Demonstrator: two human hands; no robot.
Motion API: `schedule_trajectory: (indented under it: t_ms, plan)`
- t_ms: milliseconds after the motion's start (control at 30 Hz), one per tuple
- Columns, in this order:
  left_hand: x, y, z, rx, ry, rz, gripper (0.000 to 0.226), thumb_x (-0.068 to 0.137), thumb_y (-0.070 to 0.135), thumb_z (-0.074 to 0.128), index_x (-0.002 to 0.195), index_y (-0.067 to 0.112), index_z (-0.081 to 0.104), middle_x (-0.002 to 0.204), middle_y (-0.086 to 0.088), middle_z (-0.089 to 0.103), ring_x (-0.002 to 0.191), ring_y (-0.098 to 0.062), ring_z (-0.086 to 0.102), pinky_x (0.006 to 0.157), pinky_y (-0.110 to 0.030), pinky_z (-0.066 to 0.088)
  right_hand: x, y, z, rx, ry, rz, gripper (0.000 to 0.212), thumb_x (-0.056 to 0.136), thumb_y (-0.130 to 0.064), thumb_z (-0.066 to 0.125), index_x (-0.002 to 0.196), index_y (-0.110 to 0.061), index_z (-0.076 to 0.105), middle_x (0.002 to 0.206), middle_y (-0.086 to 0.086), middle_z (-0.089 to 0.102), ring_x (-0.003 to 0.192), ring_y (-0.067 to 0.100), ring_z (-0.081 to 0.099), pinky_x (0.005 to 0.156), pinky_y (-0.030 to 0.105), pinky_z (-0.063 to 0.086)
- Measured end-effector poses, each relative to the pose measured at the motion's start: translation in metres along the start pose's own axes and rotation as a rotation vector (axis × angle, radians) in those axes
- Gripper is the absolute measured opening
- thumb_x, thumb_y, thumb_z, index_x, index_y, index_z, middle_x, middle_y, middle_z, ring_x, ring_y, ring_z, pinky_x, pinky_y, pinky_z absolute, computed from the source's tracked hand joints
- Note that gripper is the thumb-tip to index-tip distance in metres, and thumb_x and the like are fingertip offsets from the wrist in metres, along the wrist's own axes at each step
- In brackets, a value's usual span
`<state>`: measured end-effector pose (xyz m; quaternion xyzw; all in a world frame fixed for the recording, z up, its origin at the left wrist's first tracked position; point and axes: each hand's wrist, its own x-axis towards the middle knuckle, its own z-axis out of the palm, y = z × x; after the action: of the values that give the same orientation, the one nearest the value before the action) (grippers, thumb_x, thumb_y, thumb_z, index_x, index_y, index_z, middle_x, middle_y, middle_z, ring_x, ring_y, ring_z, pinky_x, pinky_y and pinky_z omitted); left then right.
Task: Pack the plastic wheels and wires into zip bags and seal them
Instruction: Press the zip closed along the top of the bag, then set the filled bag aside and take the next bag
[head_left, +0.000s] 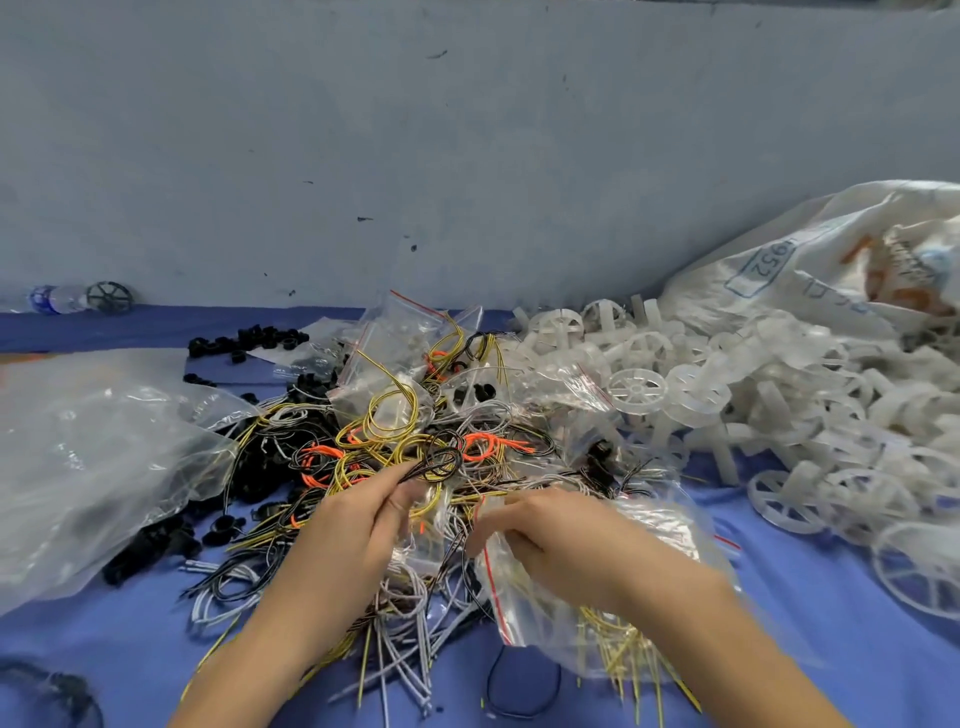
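A tangled heap of yellow, orange, black and grey wires covers the middle of the blue table. My left hand pinches a small coil of dark wire lifted just above the heap. My right hand grips the mouth of a clear zip bag with a red seal line; yellow wires lie inside it. A big pile of translucent white plastic wheels spreads along the right side. More zip bags, some holding wires, lie behind the heap.
A large clear plastic bag lies crumpled at the left. Small black plastic parts sit behind it and beside the wires. A white woven sack leans on the grey wall at the right. A water bottle lies far left.
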<state>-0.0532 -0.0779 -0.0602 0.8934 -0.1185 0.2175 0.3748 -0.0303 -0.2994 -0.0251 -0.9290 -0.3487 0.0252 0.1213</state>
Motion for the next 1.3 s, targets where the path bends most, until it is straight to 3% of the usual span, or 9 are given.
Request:
schedule_trajectory:
  t_ms: [233, 300, 367, 467, 567, 733, 1033, 1200, 1300]
  plan:
    - [-0.006, 0.028, -0.023, 0.283, -0.465, 0.122, 0.033, 0.099, 0.05, 0.033, 0.101, 0.031, 0.059, 0.069, 0.019, 0.056, 0.062, -0.003, 0.05, 0.064, -0.033, 0.048, -0.012, 0.004, 0.003, 0.092, 0.205, 0.004, 0.022, 0.098, -0.019, 0.039, 0.084, -0.035, 0.046, 0.085, -0.02, 0.051, 0.077, 0.001, 0.048, 0.069, 0.027, 0.04]
    - [-0.004, 0.037, -0.022, 0.448, -0.492, 0.155, 0.033, 0.101, 0.05, 0.029, 0.104, 0.03, 0.056, 0.077, 0.014, 0.059, 0.071, -0.004, 0.052, 0.068, -0.035, 0.049, -0.017, 0.002, 0.0, 0.227, 0.286, 0.063, 0.02, 0.098, -0.022, 0.04, 0.084, -0.033, 0.05, 0.08, -0.022, 0.052, 0.074, -0.003, 0.05, 0.065, 0.021, 0.035]
    - [0.0, 0.043, -0.021, 0.589, -0.469, 0.169, 0.032, 0.102, 0.049, 0.025, 0.104, 0.031, 0.053, 0.09, 0.012, 0.063, 0.084, -0.008, 0.058, 0.072, -0.034, 0.05, -0.02, -0.002, 0.0, 0.283, 0.328, 0.157, 0.016, 0.096, -0.043, 0.039, 0.089, -0.036, 0.053, 0.081, -0.02, 0.057, 0.072, -0.005, 0.053, 0.062, 0.019, 0.036]
    - [0.007, 0.041, -0.023, 0.788, -0.432, 0.106, 0.032, 0.104, 0.045, 0.025, 0.101, 0.029, 0.052, 0.093, 0.008, 0.063, 0.089, -0.016, 0.063, 0.069, -0.033, 0.05, -0.021, -0.012, 0.006, 0.112, 0.289, 0.287, 0.044, 0.087, -0.073, 0.035, 0.098, -0.033, 0.049, 0.087, -0.012, 0.061, 0.077, 0.007, 0.058, 0.064, 0.032, 0.044]
    - [0.006, 0.032, -0.029, 0.89, -0.415, 0.004, 0.033, 0.105, 0.042, 0.026, 0.103, 0.026, 0.055, 0.091, 0.005, 0.064, 0.085, -0.019, 0.064, 0.069, -0.032, 0.052, -0.017, -0.025, 0.02, -0.062, 0.209, 0.327, 0.056, 0.083, -0.076, 0.041, 0.105, -0.024, 0.045, 0.105, -0.003, 0.063, 0.093, 0.025, 0.063, 0.067, 0.037, 0.04]
    - [-0.004, 0.031, -0.027, 0.767, -0.4, 0.112, 0.031, 0.103, 0.047, 0.025, 0.103, 0.031, 0.051, 0.091, 0.012, 0.061, 0.087, -0.011, 0.061, 0.068, -0.03, 0.051, -0.011, -0.029, 0.027, -0.093, 0.229, 0.337, 0.02, 0.098, -0.039, 0.042, 0.087, -0.023, 0.04, 0.099, 0.002, 0.064, 0.088, 0.031, 0.06, 0.062, 0.035, 0.03]
    - [0.008, 0.058, -0.012, 0.602, -0.44, 0.311, 0.028, 0.102, 0.045, 0.034, 0.111, 0.033, 0.057, 0.093, 0.011, 0.058, 0.09, -0.013, 0.058, 0.068, -0.032, 0.048, -0.024, -0.02, 0.01, 0.344, 0.401, 0.36, 0.031, 0.094, -0.057, 0.041, 0.077, -0.032, 0.048, 0.067, -0.006, 0.063, 0.061, 0.011, 0.056, 0.06, 0.037, 0.046]
    - [0.024, 0.08, 0.016, 0.202, -0.641, 0.2, 0.022, 0.095, 0.013, 0.047, 0.08, 0.027, 0.055, 0.071, 0.008, 0.052, 0.061, 0.002, 0.049, 0.054, -0.016, 0.038, -0.026, -0.024, -0.001, 0.393, 0.468, 0.307, 0.021, 0.092, -0.041, 0.048, 0.078, -0.026, 0.051, 0.069, -0.005, 0.061, 0.064, 0.011, 0.052, 0.063, 0.037, 0.045]
    - [0.032, 0.087, 0.035, 0.146, -0.712, 0.183, 0.022, 0.091, -0.002, 0.043, 0.107, 0.009, 0.053, 0.086, -0.004, 0.055, 0.074, -0.002, 0.053, 0.063, -0.016, 0.045, -0.029, -0.023, -0.01, 0.473, 0.479, 0.311, 0.019, 0.092, -0.036, 0.051, 0.077, -0.025, 0.054, 0.07, -0.005, 0.062, 0.067, 0.007, 0.055, 0.062, 0.03, 0.042]
